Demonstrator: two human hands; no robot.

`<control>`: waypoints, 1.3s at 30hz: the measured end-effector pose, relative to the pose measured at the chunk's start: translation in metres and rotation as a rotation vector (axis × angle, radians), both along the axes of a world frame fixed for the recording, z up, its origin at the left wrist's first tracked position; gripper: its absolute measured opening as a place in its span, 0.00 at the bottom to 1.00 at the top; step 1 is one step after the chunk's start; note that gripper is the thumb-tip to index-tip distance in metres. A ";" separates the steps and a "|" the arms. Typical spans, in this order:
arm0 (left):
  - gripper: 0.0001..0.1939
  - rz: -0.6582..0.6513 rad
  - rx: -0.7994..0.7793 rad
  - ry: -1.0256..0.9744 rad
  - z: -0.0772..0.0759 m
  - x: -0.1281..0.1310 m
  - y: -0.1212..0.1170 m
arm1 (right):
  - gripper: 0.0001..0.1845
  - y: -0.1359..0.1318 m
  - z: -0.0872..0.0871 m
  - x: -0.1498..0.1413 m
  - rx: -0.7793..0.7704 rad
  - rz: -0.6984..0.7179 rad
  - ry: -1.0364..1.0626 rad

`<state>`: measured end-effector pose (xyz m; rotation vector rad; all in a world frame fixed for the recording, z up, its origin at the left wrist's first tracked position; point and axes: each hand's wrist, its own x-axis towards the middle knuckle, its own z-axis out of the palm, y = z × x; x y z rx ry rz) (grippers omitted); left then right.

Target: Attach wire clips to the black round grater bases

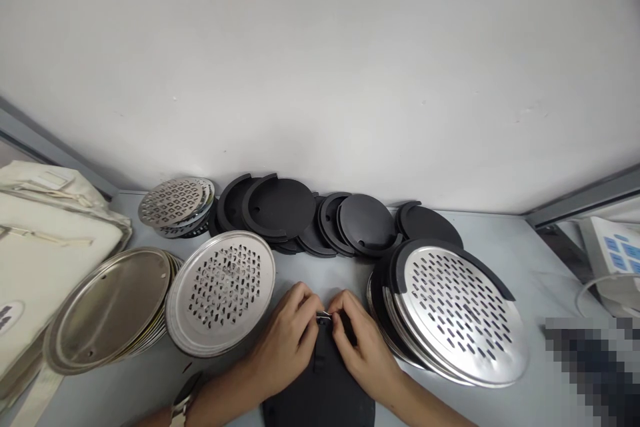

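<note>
Your left hand (295, 327) and right hand (356, 337): fingertips closed on opposite ends of one small metal strip (324, 315), at far end of black panel (320, 403); likely light, stiff, slick; pinch ends.

Item count, referenced to one black board (327, 403).
At the board: one left hand (293, 340), one right hand (359, 341). Uppermost metal discs (223, 290): four, three left of the board, one right. Black discs (370, 220): at least six, beyond it; overlap prevents an exact count. One watch (181, 403), left of it.
</note>
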<state>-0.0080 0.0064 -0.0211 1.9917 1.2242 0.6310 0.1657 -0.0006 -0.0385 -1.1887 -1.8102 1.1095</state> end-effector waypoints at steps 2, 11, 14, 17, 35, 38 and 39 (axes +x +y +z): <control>0.11 0.004 -0.004 0.001 0.000 0.000 0.000 | 0.07 0.000 0.000 0.000 -0.005 -0.003 0.000; 0.11 0.028 0.016 -0.031 0.000 0.003 0.001 | 0.07 0.000 0.001 0.001 -0.009 -0.003 -0.003; 0.11 0.027 0.024 -0.036 0.001 0.002 0.000 | 0.07 0.000 0.000 0.001 -0.005 -0.008 0.001; 0.11 0.009 0.054 -0.011 0.004 0.001 -0.001 | 0.07 0.000 -0.001 0.001 -0.005 -0.011 0.008; 0.32 -0.185 0.454 0.403 0.007 -0.025 -0.040 | 0.05 0.002 0.002 0.001 -0.011 0.006 0.020; 0.35 -0.123 0.458 0.474 -0.017 -0.027 -0.055 | 0.05 0.002 0.001 0.001 -0.017 -0.003 0.024; 0.36 -0.112 0.459 0.480 -0.023 -0.026 -0.059 | 0.06 0.002 0.000 0.001 -0.019 -0.006 0.024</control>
